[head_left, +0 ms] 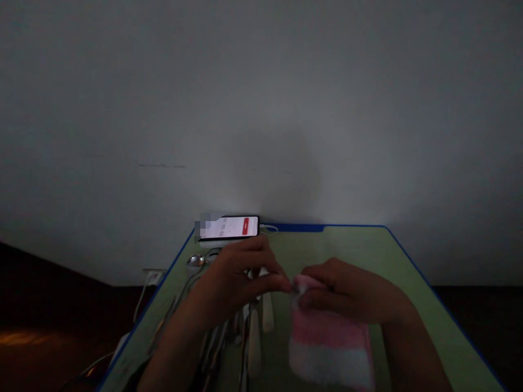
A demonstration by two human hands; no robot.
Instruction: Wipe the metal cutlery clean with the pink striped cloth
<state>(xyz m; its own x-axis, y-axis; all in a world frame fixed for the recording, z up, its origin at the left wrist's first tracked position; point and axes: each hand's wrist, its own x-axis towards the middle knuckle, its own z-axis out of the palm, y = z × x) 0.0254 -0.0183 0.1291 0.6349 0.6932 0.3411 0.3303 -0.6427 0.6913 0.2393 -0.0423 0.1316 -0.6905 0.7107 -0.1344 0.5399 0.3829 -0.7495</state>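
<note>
My right hand is closed on a pink and white striped cloth, which hangs down over the green tabletop. My left hand is closed too, thumb and fingertips pinched against the cloth's upper left corner. A small dark bit shows at that spot, but I cannot make out what is pinched there. Below and beside the left hand lie several pieces of cutlery, among them a spoon and a utensil with a white handle. The left hand and forearm hide part of this cutlery.
A lit phone rests on a white box at the table's far left, with a white cable beside it. The green table has a blue edge and meets a grey wall. A wall socket is on the left.
</note>
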